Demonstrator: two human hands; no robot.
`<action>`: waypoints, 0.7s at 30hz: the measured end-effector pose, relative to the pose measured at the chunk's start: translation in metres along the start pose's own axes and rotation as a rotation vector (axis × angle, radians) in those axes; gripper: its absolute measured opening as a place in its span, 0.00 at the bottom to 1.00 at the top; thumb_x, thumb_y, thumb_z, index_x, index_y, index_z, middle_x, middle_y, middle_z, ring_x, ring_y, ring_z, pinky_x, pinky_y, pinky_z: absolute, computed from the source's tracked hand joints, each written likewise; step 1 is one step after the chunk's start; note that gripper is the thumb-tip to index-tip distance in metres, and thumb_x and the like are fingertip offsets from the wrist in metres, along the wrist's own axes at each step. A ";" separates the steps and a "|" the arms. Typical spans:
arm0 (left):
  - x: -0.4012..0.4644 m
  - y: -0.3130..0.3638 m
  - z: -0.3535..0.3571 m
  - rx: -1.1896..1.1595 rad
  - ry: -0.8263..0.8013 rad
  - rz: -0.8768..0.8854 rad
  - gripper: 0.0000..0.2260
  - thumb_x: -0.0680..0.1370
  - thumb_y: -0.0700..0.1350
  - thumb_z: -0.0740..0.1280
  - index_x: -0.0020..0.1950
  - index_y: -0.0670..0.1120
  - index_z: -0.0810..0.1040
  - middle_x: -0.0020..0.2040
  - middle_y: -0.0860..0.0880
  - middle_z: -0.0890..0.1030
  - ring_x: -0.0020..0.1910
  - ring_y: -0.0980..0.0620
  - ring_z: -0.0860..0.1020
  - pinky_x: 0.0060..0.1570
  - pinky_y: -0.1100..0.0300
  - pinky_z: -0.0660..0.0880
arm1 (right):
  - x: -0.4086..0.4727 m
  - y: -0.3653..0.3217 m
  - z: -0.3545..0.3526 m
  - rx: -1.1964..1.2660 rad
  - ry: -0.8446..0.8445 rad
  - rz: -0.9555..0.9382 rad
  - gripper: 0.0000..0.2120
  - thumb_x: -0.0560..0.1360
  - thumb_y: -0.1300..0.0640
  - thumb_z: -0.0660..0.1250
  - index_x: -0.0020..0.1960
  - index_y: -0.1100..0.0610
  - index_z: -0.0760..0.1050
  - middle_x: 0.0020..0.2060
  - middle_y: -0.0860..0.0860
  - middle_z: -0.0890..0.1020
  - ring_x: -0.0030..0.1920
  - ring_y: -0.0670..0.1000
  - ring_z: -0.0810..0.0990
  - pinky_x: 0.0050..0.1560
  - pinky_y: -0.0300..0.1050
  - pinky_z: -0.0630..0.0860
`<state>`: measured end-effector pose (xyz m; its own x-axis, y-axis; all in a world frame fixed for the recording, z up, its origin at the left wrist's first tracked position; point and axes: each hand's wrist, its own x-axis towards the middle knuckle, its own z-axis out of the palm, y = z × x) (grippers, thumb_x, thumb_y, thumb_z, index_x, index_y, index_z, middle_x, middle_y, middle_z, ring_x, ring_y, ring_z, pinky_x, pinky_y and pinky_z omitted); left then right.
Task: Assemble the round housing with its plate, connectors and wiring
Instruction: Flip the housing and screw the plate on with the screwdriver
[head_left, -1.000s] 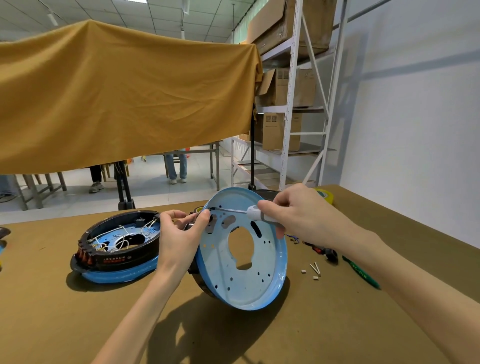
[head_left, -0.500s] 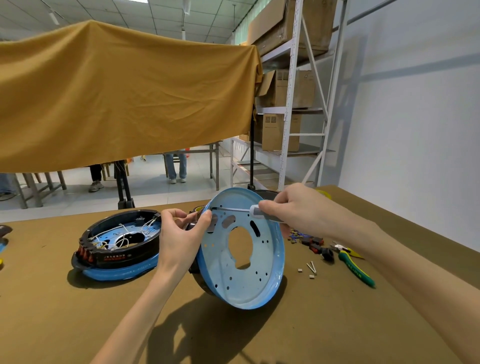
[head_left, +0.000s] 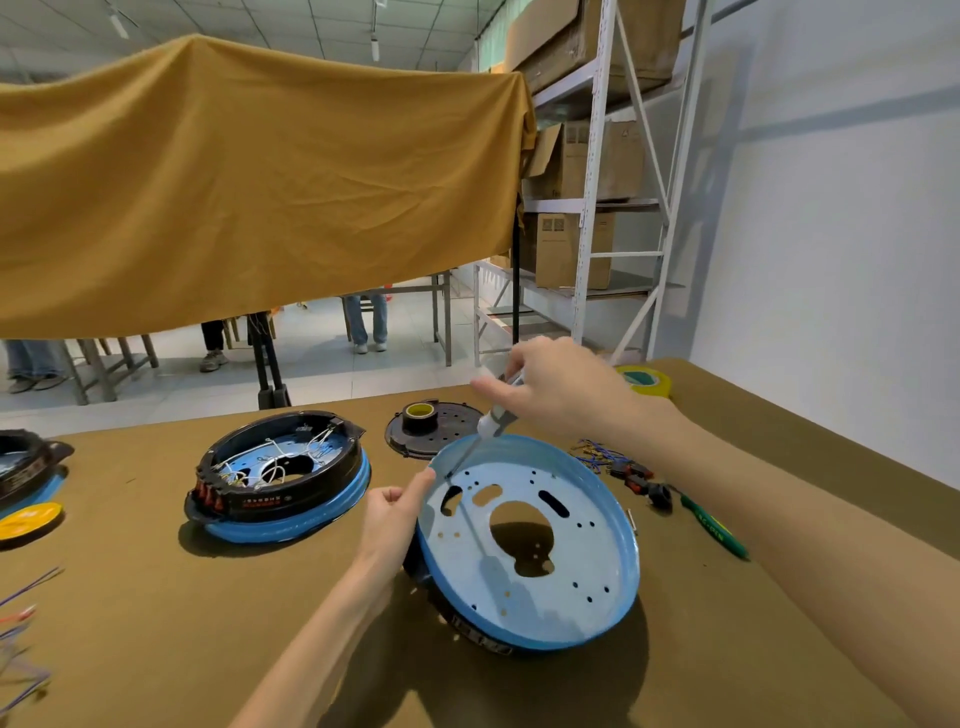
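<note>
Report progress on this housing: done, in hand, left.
Done: another unit at left already carries its black ring and white wires. In hand: left hand steadies the blue plate; right hand holds a screwdriver at its rim. Left: connectors lie loose at right; this plate shows no wiring.

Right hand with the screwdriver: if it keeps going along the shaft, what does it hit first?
Likely the blue plate. The right hand aims the screwdriver down-left, tip at or just above the plate's upper-left holes, by the left hand. Contact unclear.
</note>
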<state>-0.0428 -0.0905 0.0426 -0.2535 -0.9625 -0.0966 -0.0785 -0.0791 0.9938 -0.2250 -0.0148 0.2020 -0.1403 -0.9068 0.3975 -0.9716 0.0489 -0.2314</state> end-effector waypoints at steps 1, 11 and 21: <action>-0.001 -0.004 0.000 -0.011 -0.021 -0.019 0.30 0.79 0.59 0.69 0.61 0.31 0.74 0.56 0.32 0.82 0.50 0.38 0.82 0.45 0.51 0.77 | 0.003 0.001 0.003 0.042 -0.091 0.006 0.21 0.75 0.34 0.67 0.53 0.51 0.75 0.39 0.47 0.81 0.39 0.47 0.80 0.32 0.46 0.75; -0.009 -0.032 0.005 -0.038 -0.135 -0.146 0.21 0.80 0.57 0.68 0.60 0.41 0.73 0.54 0.40 0.82 0.53 0.42 0.83 0.54 0.48 0.79 | 0.019 -0.004 0.019 0.027 -0.307 -0.122 0.18 0.78 0.48 0.71 0.60 0.52 0.66 0.47 0.51 0.83 0.44 0.54 0.81 0.40 0.51 0.81; -0.003 -0.042 0.000 -0.014 -0.212 -0.168 0.24 0.75 0.61 0.71 0.60 0.44 0.73 0.53 0.42 0.84 0.48 0.47 0.85 0.42 0.57 0.81 | 0.028 -0.005 0.013 0.080 -0.378 -0.104 0.19 0.79 0.52 0.70 0.63 0.52 0.65 0.43 0.51 0.80 0.35 0.51 0.82 0.29 0.44 0.80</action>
<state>-0.0383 -0.0843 0.0017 -0.4344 -0.8597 -0.2687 -0.1239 -0.2385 0.9632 -0.2215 -0.0457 0.2028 0.0523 -0.9961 0.0710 -0.9569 -0.0703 -0.2819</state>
